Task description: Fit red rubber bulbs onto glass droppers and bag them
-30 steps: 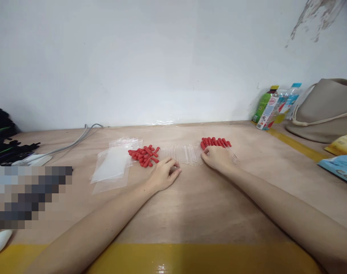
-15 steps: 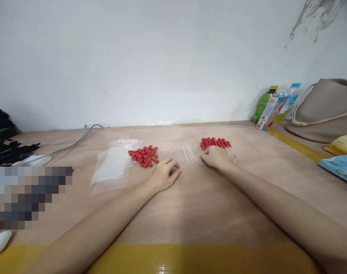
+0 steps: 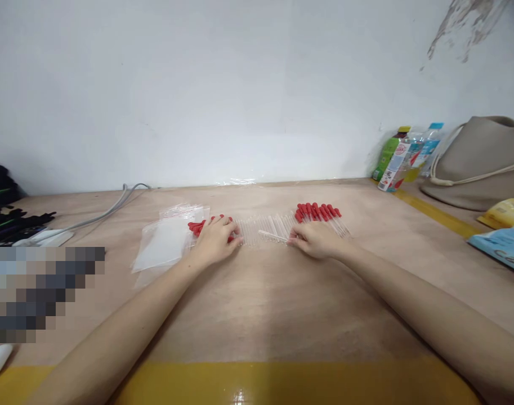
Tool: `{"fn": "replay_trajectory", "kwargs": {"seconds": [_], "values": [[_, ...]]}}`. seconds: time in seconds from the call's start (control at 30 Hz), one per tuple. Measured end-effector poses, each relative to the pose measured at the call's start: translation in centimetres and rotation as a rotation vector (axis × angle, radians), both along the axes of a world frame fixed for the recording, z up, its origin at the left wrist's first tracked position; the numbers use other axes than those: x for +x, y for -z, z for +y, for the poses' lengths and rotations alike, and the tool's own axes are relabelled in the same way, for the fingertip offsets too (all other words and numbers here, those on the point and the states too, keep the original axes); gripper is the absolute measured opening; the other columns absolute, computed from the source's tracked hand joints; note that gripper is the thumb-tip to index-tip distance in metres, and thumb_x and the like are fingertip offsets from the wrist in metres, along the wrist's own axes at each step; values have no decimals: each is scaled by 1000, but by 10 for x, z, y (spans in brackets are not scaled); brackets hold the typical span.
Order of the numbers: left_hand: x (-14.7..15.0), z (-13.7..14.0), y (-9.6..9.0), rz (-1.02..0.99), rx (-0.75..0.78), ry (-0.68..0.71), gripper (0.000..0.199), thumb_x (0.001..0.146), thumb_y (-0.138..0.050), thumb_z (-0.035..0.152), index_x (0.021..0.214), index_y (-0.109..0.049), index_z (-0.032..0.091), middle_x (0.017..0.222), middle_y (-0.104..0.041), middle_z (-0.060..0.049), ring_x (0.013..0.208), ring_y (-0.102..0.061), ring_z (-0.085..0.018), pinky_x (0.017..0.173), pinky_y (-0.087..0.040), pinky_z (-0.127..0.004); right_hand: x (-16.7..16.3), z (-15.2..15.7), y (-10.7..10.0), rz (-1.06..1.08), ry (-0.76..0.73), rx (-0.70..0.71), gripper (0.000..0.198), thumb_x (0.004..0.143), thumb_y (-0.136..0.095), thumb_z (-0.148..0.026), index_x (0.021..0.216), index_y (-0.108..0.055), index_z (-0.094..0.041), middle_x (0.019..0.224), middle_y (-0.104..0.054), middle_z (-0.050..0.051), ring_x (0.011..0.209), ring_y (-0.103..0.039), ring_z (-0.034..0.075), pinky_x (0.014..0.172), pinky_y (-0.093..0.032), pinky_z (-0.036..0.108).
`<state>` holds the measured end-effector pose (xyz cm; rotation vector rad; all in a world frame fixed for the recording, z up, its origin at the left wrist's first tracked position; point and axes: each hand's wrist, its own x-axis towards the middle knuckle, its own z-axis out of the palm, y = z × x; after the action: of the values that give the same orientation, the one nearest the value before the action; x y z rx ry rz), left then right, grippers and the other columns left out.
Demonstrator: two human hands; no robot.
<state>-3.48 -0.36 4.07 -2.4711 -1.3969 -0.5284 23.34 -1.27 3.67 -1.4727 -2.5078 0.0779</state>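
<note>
My left hand (image 3: 217, 239) lies over a pile of red rubber dropper bulbs (image 3: 195, 228), its thumb and index finger apart, with a bulb showing between them. With thumb and fingers pinched, my right hand (image 3: 313, 239) holds the end of a clear glass dropper tube (image 3: 272, 235), which points left and is slightly tilted. Between the hands, a row of clear glass tubes (image 3: 252, 225) lies side by side on the table. Just beyond my right hand are several droppers (image 3: 318, 211) with red bulbs fitted on their tubes, partly hidden by the hand.
Clear zip bags (image 3: 161, 242) lie left of the bulbs. A grey cable (image 3: 107, 212) runs along the back left, near black items (image 3: 12, 208). Bottles (image 3: 392, 160), a grey bag (image 3: 480, 163) and a blue packet (image 3: 499, 247) occupy the right. The wooden table (image 3: 240, 309) meets a white wall.
My left hand has moved left onto the loose bulbs. My right hand has come slightly nearer, and a glass tube now shows in its fingers.
</note>
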Motion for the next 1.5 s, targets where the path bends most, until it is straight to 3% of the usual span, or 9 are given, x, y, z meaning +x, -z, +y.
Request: {"fn": "replay_trajectory", "kwargs": {"seconds": [0.27, 0.47, 0.7, 0.87, 0.97, 1.07, 1.2, 1.33, 1.5], "values": [[-14, 9, -4, 136, -148, 38, 4, 74, -56, 23, 74, -59, 20, 78, -58, -5, 81, -53, -24, 70, -34, -34, 10, 3, -8, -52, -206, -117, 13, 78, -56, -32, 75, -63, -22, 70, -64, -1, 65, -55, 12, 54, -28, 22], [-13, 11, -3, 67, -83, 75, 8, 77, -50, 16, 73, -57, 19, 80, -56, -5, 82, -52, -23, 71, -35, -35, -11, -13, 1, 148, -191, 18, 33, 71, -60, -49, 85, -60, -19, 75, -61, 1, 67, -52, 12, 56, -31, 22], [12, -6, -5, -345, -61, 207, 9, 85, -42, 17, 88, -51, 18, 84, -57, -3, 78, -54, -16, 69, -42, -28, -32, -35, 11, 206, -156, 81, 16, 82, -52, -34, 80, -58, -19, 83, -60, 3, 79, -52, 15, 65, -33, 25], [31, -21, 17, -553, -95, 289, 19, 86, -38, 14, 91, -56, 18, 91, -59, -5, 85, -56, -15, 76, -45, -29, -32, -38, 15, 200, -46, 150, 13, 84, -48, -28, 81, -55, -18, 83, -62, 4, 82, -52, 18, 72, -32, 30], [35, -23, 30, -674, -146, 265, 8, 82, -49, 19, 85, -55, 17, 86, -58, -5, 82, -57, -15, 72, -49, -29, -31, -33, 24, 309, -3, 144, 14, 87, -42, -25, 83, -53, -18, 80, -63, 3, 77, -54, 16, 74, -33, 30], [36, -20, 38, -757, -180, 236, 12, 78, -57, 27, 79, -51, 16, 77, -56, -2, 71, -57, -13, 64, -51, -26, -32, -26, 35, 440, 4, 166, 15, 88, -40, -25, 92, -52, -17, 84, -63, 4, 76, -56, 14, 78, -33, 31], [36, -17, 42, -766, -203, 221, 17, 78, -59, 30, 74, -49, 16, 71, -53, 0, 64, -57, -12, 59, -50, -25, -32, -22, 40, 476, -34, 205, 17, 88, -40, -24, 95, -53, -17, 92, -62, 5, 83, -56, 15, 80, -33, 32], [36, -18, 41, -783, -247, 251, 16, 78, -58, 30, 82, -50, 16, 78, -56, -2, 68, -61, -13, 60, -52, -25, -33, -24, 36, 444, -83, 212, 16, 88, -39, -22, 91, -54, -18, 91, -61, 5, 83, -55, 15, 78, -33, 31], [36, -20, 36, -659, -153, 253, 15, 80, -56, 28, 90, -60, 18, 87, -64, -4, 80, -61, -16, 66, -51, -27, -33, -24, 37, 426, -118, 208, 15, 87, -40, -22, 87, -54, -19, 86, -61, 3, 78, -55, 13, 77, -33, 30]]}}
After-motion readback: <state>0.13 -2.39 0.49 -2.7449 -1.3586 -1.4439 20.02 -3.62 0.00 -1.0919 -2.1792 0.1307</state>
